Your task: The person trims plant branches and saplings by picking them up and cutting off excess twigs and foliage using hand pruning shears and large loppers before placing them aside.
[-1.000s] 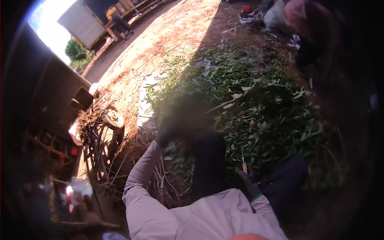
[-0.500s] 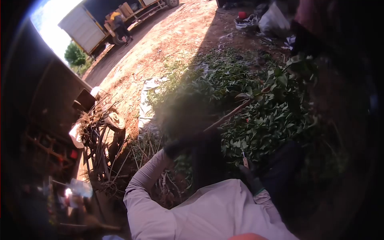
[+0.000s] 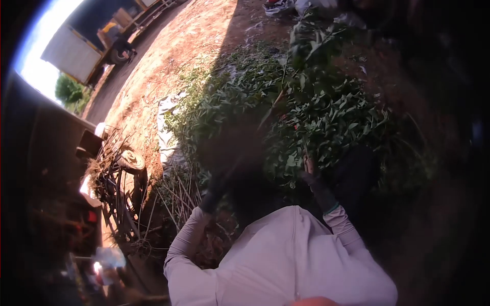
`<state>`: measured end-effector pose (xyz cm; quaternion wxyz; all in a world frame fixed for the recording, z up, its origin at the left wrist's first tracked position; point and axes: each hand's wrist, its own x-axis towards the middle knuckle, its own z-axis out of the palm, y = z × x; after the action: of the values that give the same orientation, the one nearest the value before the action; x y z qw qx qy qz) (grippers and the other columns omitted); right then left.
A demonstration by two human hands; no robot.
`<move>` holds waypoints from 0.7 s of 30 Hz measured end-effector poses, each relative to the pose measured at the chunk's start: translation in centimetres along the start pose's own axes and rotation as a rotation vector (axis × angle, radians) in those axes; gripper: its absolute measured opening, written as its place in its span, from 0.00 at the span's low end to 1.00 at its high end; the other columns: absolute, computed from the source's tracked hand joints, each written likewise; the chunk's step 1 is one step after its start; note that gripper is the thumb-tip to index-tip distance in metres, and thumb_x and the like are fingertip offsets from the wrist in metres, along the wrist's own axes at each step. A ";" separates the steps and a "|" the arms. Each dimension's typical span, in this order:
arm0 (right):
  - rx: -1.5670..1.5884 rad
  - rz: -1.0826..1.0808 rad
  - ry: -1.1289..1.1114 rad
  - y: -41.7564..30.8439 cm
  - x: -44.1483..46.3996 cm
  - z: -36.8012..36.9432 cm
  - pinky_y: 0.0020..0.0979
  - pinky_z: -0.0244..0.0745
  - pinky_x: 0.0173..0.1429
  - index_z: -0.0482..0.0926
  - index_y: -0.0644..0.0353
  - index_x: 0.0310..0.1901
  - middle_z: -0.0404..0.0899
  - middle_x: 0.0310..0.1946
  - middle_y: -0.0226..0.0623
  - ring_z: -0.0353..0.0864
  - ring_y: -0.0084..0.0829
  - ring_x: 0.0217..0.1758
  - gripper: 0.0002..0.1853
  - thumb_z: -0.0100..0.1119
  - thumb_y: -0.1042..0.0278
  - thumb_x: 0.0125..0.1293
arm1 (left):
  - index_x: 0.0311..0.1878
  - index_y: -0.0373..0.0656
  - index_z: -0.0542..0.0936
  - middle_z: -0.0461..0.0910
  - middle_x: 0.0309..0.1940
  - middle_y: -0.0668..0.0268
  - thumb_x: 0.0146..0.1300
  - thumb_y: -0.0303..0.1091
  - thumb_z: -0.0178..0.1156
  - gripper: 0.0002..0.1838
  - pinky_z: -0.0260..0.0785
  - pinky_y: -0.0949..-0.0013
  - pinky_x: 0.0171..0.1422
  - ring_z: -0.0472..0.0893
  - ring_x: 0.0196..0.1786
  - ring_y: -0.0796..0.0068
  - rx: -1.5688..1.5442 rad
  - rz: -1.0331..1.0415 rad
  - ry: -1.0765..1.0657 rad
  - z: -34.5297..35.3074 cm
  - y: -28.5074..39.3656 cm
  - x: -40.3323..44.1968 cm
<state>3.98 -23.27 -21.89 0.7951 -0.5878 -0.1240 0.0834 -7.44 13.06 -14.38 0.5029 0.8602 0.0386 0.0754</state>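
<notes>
Pale-sleeved, the left hand (image 3: 217,188) is blurred, its grip impossible to tell; the branch (image 3: 278,99) beyond it has swung more upright over the leaf heap (image 3: 334,116), leaves still on; the knife (image 3: 308,164) stays pinched in the right hand (image 3: 318,188).

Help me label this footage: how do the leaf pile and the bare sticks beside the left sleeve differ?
The leaf pile is green and leafy; the sticks are brownish and mostly bare. The leaf pile spreads wide, while the sticks form a smaller clump. Both are plant matter lying low.
</notes>
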 end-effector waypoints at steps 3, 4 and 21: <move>0.212 0.015 -0.062 -8.9 2.6 3.7 0.26 0.51 0.66 0.55 0.60 0.64 0.59 0.61 0.35 0.55 0.25 0.66 0.32 0.54 0.76 0.58 | 0.31 0.45 0.73 0.64 0.18 0.81 0.66 0.43 0.49 0.13 0.53 0.82 0.22 0.61 0.20 0.91 -0.107 -0.141 0.008 1.3 5.2 -2.8; 0.281 0.116 -0.075 -9.5 3.3 4.2 0.26 0.45 0.69 0.52 0.61 0.66 0.54 0.65 0.35 0.49 0.26 0.70 0.35 0.55 0.77 0.57 | 0.30 0.44 0.73 0.64 0.18 0.81 0.66 0.43 0.49 0.14 0.54 0.81 0.23 0.61 0.20 0.91 -0.173 -0.214 0.026 1.7 6.3 -3.7; -0.278 -0.191 -0.350 -14.9 3.1 7.5 0.29 0.70 0.53 0.60 0.58 0.62 0.73 0.49 0.36 0.71 0.26 0.54 0.35 0.64 0.73 0.50 | 0.50 0.41 0.72 0.73 0.37 0.72 0.67 0.35 0.47 0.13 0.66 0.77 0.43 0.73 0.39 0.79 0.097 0.194 -0.018 4.7 4.8 4.3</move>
<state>4.49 -19.98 -5.27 0.6774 -0.6535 -0.3253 0.0905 -2.50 7.26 -12.06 0.4513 0.8839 -0.0457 0.1141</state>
